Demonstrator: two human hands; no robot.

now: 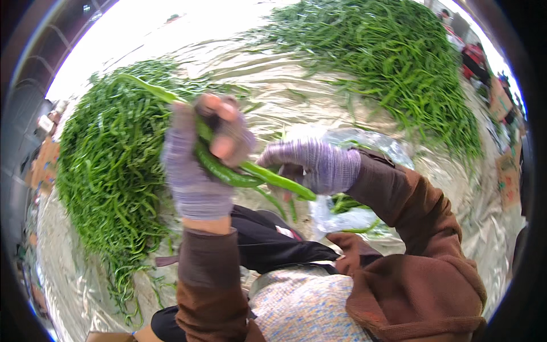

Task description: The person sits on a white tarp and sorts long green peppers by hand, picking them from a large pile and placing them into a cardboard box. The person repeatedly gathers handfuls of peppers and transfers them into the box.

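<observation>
My left hand [209,149], in a fingerless purple-grey knit glove, is raised at the middle left. It grips long green chili peppers [222,169]; one sticks up past the thumb and others slant down to the right. Curled downward beside their lower ends is my right hand [310,166], in a matching glove. Its fingertips are blurred and partly hidden behind a pepper. More thin green peppers [273,203] show just below those fingers, and whether they are held is unclear. Under the right wrist a clear plastic bag [320,216] has green peppers [346,203] in it.
A large heap of green chili peppers [115,171] lies at left, and another pile [384,64] spreads across the upper right. Both rest on a pale plastic sheet [265,85]. Cardboard boxes [508,179] stand along the right edge, with a person [445,17] far beyond.
</observation>
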